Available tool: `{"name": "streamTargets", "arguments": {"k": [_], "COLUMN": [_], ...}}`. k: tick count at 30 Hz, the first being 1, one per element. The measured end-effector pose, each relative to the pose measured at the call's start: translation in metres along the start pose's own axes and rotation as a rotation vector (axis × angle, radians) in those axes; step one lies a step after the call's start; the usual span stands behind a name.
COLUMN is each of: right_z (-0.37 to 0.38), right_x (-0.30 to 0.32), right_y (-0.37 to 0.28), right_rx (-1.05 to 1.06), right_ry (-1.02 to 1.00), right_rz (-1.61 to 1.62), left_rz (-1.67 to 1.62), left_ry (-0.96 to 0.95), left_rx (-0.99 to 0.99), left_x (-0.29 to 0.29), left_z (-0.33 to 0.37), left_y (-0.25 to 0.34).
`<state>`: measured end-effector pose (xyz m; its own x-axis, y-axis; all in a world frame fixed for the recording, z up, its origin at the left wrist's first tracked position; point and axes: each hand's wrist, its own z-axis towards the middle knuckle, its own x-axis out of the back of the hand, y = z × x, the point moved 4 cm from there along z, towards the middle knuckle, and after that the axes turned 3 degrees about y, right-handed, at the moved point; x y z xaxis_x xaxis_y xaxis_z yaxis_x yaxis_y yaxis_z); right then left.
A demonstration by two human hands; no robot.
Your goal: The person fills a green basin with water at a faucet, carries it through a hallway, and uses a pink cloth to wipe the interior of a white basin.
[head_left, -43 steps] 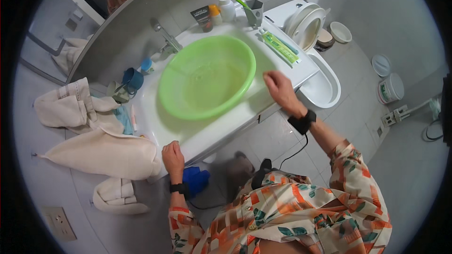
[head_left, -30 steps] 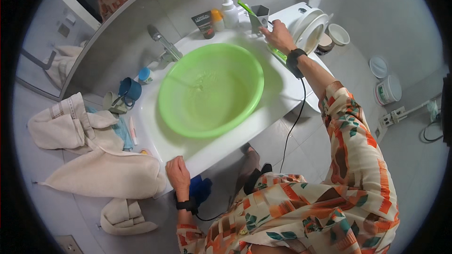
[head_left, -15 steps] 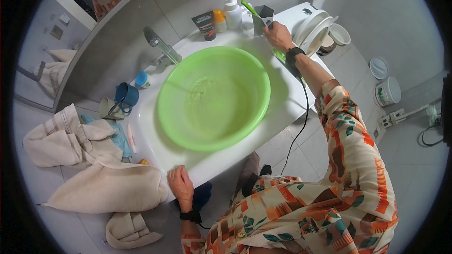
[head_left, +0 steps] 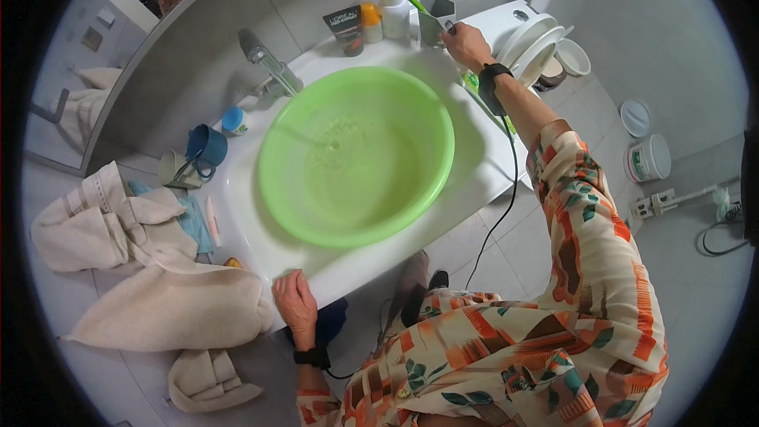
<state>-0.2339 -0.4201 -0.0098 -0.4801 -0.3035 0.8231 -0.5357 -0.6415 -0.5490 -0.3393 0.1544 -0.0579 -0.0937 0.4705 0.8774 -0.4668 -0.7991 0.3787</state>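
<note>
At the back right of the white washbasin (head_left: 273,257), my right hand (head_left: 468,46) closes on the near side of a grey angular cup (head_left: 436,22). A bright green stick-like handle (head_left: 414,1) leans out of this cup. My left hand (head_left: 295,300) rests at the basin's front left corner, its fingers bent over the edge. Between my hands a large light green tub (head_left: 273,190) sits in the basin, with water in it and ripples on the surface near the tap (head_left: 267,63).
Behind the tub stand a white pump bottle (head_left: 394,12), an orange-capped bottle (head_left: 371,24) and a dark tube (head_left: 345,30). A blue mug (head_left: 207,147) and beige towels (head_left: 182,304) are at left. White lids (head_left: 531,43) stand at right. A cable (head_left: 506,205) hangs from my right wrist.
The view has shifted slightly, so most things sit a little differently in the picture. My right hand stays on the cup and my left hand at the basin's corner.
</note>
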Motion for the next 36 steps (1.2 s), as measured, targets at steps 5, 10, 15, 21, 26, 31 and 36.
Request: {"name": "streamTargets", "arguments": {"k": [5, 10, 15, 21, 26, 31, 36], "right_z": [-0.009, -0.041, -0.140, -0.211, -0.179, -0.108, -0.047], "right_x": [0.008, 0.031, 0.050, 0.027, 0.036, 0.004, -0.029], "right_y": [-0.003, -0.008, -0.027, -0.020, -0.042, -0.085, -0.092], "right_rx": [0.045, 0.258, 0.296, 0.186, 0.244, 0.318, 0.087], "right_ry": [0.023, 0.231, -0.046, -0.373, -0.317, -0.318, -0.462], "right_rz": [-0.011, 0.184, 0.457, 0.464, 0.516, 0.546, 0.295], "left_rz": [-0.005, -0.016, 0.017, 0.035, 0.024, 0.020, -0.001], "left_ry": [0.031, 0.074, 0.063, 0.103, 0.097, 0.119, 0.072], "left_rx": [0.010, -0.001, -0.031, -0.033, -0.033, -0.011, 0.014], "left_x": [0.003, 0.004, -0.003, 0.005, -0.006, 0.009, 0.003], "left_z": [-0.004, -0.003, 0.000, 0.000, -0.001, -0.004, -0.002], "left_y": [-0.001, 0.001, 0.002, 0.004, -0.001, 0.003, 0.004]}}
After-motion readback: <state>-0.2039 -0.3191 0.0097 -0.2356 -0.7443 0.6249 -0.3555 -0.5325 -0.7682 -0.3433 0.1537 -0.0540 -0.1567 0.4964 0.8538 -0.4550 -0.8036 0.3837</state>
